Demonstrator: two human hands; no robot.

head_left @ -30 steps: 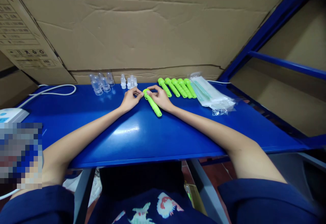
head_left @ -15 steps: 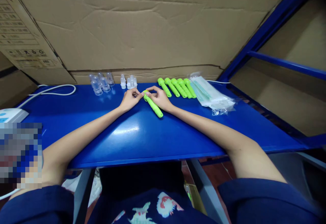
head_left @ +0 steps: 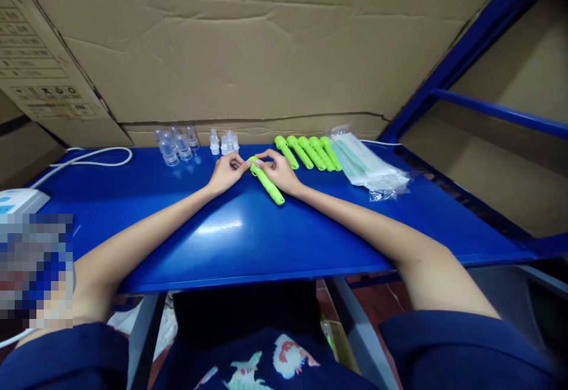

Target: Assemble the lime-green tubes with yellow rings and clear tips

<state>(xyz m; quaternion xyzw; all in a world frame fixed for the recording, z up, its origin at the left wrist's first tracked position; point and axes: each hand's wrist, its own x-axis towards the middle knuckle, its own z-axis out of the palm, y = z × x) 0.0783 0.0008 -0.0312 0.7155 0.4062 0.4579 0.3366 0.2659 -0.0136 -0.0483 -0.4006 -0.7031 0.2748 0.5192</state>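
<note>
Between my hands is a lime-green flashlight-shaped tube, its wider head at the far end and its thin tail pointing toward me and to the right. My left hand pinches at the left side of the head with thumb and fingers. The thumb and fingers of my right hand close on the head from the right. Fingertips partly cover the head. Behind my right hand lies a row of several matching green tubes. Small clear-and-white plastic pieces stand just behind my left hand.
Several clear plastic caps stand at the back left of the blue table. A clear bag with pale sheets lies at the right. A white power strip and its cable are on the left. Cardboard walls the back.
</note>
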